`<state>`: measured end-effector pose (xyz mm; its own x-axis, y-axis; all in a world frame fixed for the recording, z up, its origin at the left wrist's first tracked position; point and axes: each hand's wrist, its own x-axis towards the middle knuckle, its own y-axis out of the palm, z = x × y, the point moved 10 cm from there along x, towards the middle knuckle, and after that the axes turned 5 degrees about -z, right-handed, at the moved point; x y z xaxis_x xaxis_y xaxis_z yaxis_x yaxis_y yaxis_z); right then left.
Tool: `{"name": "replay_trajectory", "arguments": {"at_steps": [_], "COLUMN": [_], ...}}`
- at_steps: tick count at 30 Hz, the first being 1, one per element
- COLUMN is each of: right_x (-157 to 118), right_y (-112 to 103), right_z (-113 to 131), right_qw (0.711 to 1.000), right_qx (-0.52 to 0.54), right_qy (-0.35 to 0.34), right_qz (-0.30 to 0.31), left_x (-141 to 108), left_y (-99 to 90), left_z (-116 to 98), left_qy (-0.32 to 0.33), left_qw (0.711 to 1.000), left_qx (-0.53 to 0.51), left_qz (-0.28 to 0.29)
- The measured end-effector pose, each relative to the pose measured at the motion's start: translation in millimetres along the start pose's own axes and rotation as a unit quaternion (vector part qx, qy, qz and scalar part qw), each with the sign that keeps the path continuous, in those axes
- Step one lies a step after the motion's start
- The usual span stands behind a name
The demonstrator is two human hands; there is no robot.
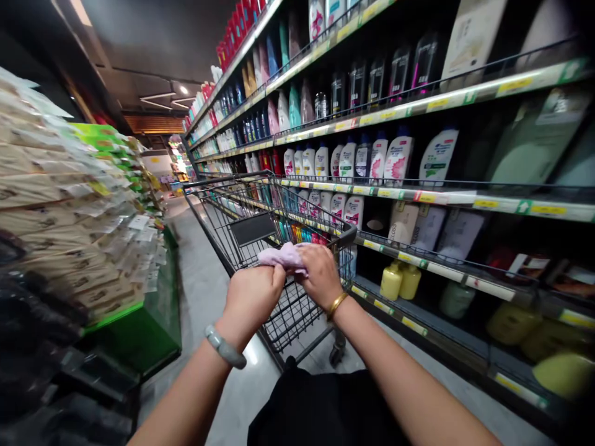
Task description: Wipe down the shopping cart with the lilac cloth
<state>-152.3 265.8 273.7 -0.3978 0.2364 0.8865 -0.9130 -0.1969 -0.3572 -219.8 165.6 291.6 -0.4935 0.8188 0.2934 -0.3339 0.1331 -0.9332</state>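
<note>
A crumpled light-purple cloth (281, 255) is bunched between my two hands, above the near end of a shopping cart (297, 313). My left hand (253, 291), below a grey-green bangle, is closed with its thumb pressed against the cloth. My right hand (320, 274), with a gold bracelet at the wrist, has its fingers wrapped round the cloth's other end. Both hands hide much of the cart's handle, so I cannot tell whether they also touch it. The cart's wire basket shows its mesh and a dark panel (253, 230).
Shelves of shampoo bottles (398, 156) and other bottles line the right side, close to the cart. On the left, stacked beige packages (60, 241) rise over a green base (139, 337). A grey floor aisle (188, 248) runs ahead between them.
</note>
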Motion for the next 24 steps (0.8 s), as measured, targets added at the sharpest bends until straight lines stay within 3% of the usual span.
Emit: {"name": "replay_trajectory", "arguments": {"at_steps": [4, 6, 9, 12, 16, 18, 20, 24], "right_x": [-10, -16, -23, -38, -72, -80, -75, -66], "right_y": [-28, -36, -29, -26, -39, -40, -43, -63], "right_z": [-41, -41, -20, -28, -85, -95, -87, -68], "right_qw": [0.99, 0.982, 0.988, 0.988, 0.941, 0.915, 0.91, 0.924], "right_qx": [-0.014, -0.018, -0.003, -0.002, 0.015, 0.049, 0.084, 0.109], "right_qy": [0.077, 0.106, 0.08, 0.086, 0.252, 0.314, 0.315, 0.231], "right_qz": [-0.113, -0.154, -0.135, -0.131, -0.227, -0.249, -0.256, -0.283], "left_x": [17, 28, 45, 56, 62, 64, 66, 66], "left_y": [-4.7, -5.5, -1.0, 11.1, 15.3, 13.6, 11.3, 5.8], "left_z": [-10, -8, 1, 3, -12, -24, -36, -62], "left_qy": [0.092, 0.15, 0.188, 0.17, 0.142, 0.138, 0.132, 0.129], "left_qw": [0.989, 0.98, 0.978, 0.982, 0.984, 0.983, 0.982, 0.98], "left_qx": [-0.107, -0.126, -0.089, -0.052, -0.038, -0.033, -0.029, -0.023], "left_qz": [0.038, 0.037, -0.019, -0.062, -0.104, -0.118, -0.131, -0.151]}}
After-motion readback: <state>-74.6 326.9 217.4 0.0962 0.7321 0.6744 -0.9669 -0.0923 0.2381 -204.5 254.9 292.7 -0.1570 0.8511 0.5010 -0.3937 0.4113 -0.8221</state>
